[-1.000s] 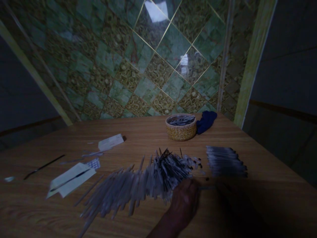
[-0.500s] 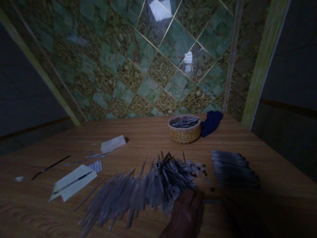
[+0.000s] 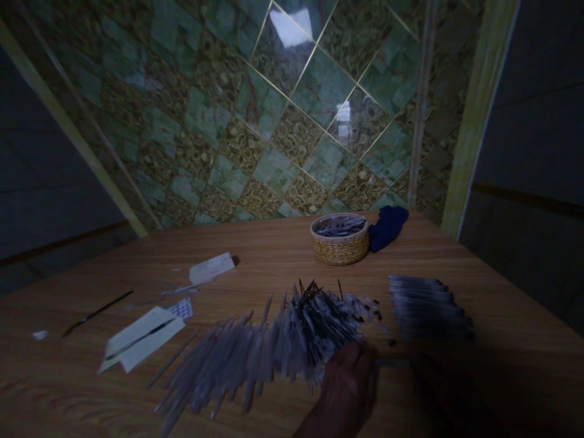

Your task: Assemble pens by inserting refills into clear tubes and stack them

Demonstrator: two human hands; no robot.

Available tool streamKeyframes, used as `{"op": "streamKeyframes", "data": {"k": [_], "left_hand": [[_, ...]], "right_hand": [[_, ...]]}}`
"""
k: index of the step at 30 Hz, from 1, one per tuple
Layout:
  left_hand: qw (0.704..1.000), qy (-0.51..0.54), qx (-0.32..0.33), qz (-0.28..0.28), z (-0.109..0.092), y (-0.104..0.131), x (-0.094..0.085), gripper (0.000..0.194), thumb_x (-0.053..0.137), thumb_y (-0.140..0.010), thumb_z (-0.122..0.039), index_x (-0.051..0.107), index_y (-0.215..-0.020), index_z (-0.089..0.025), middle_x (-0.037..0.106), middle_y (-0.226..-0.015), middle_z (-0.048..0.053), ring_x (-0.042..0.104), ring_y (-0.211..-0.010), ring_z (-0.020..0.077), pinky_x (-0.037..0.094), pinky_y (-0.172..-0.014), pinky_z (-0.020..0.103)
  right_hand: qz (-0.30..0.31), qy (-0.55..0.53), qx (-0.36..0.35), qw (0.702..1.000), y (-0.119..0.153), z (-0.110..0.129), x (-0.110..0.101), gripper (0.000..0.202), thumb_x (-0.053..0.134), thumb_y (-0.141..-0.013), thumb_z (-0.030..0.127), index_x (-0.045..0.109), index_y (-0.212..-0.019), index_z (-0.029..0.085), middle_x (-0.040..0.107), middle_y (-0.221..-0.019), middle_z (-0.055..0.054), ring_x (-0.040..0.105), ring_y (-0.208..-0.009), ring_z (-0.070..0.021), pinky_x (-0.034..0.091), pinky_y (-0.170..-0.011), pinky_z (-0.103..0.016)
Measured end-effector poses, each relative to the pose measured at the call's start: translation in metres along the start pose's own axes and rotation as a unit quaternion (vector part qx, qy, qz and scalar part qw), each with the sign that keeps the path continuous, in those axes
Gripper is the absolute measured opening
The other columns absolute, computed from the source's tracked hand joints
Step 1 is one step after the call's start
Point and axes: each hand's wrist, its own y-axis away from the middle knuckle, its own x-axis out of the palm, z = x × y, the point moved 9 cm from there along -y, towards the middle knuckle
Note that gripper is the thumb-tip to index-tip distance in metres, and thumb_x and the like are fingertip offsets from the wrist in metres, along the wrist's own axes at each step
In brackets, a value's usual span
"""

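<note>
At the lower middle, my left hand (image 3: 347, 380) is closed round one end of a clear pen (image 3: 392, 362). The pen lies crosswise, and its other end reaches my right hand (image 3: 433, 380), which is deep in shadow and only faintly visible. Just left of my left hand spreads a heap of clear pen barrels (image 3: 219, 359). Darker pen parts, thin and black like refills (image 3: 314, 316), lie over its right end. Small caps (image 3: 369, 309) with black ends are scattered beside them. Beyond my right hand sits a neat row of pens (image 3: 429, 307) with dark tips.
A woven basket (image 3: 340, 249) full of pens stands at the back, beside a dark blue cloth (image 3: 387, 228). To the left lie a folded paper (image 3: 155, 344) with a dark pen-like stick on it, a white box (image 3: 212, 267) and a thin black stick (image 3: 98, 313).
The view has shifted slightly, so the tabletop things on the left appear a little further right. Both hands stay close together with the pen between them.
</note>
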Motion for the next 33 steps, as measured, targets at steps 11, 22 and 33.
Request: {"op": "streamKeyframes", "data": {"k": [11, 22, 33], "left_hand": [[1.0, -0.018, 0.001, 0.001, 0.0, -0.002, 0.001, 0.01, 0.049, -0.082, -0.015, 0.058, -0.085, -0.018, 0.06, -0.078, 0.006, 0.059, -0.071, 0.0179, 0.051, -0.062, 0.027], [1.0, 0.002, -0.005, 0.013, -0.001, -0.003, -0.002, 0.012, 0.047, -0.084, -0.017, 0.057, -0.091, -0.019, 0.059, -0.082, 0.006, 0.058, -0.075, 0.0185, 0.05, -0.065, 0.029], [0.999, 0.009, -0.011, 0.03, 0.003, -0.002, 0.0, 0.016, 0.045, -0.084, -0.017, 0.058, -0.093, -0.018, 0.059, -0.083, 0.007, 0.058, -0.077, 0.0199, 0.051, -0.067, 0.032]], "right_hand": [[-0.012, -0.013, -0.024, 1.0, 0.001, 0.004, 0.006, 0.032, 0.05, -0.087, 0.045, 0.062, -0.093, 0.017, 0.065, -0.094, -0.004, 0.061, -0.083, -0.0156, 0.048, -0.078, -0.035], [-0.026, -0.019, -0.047, 0.998, -0.001, 0.006, 0.001, 0.027, 0.059, -0.069, 0.049, 0.069, -0.068, 0.024, 0.071, -0.079, -0.009, 0.064, -0.083, -0.0303, 0.05, -0.071, -0.035], [-0.04, -0.007, -0.034, 0.999, -0.002, -0.011, 0.003, 0.03, 0.062, -0.063, 0.051, 0.071, -0.075, 0.025, 0.071, -0.086, -0.008, 0.062, -0.089, -0.0311, 0.048, -0.083, -0.037]]}}
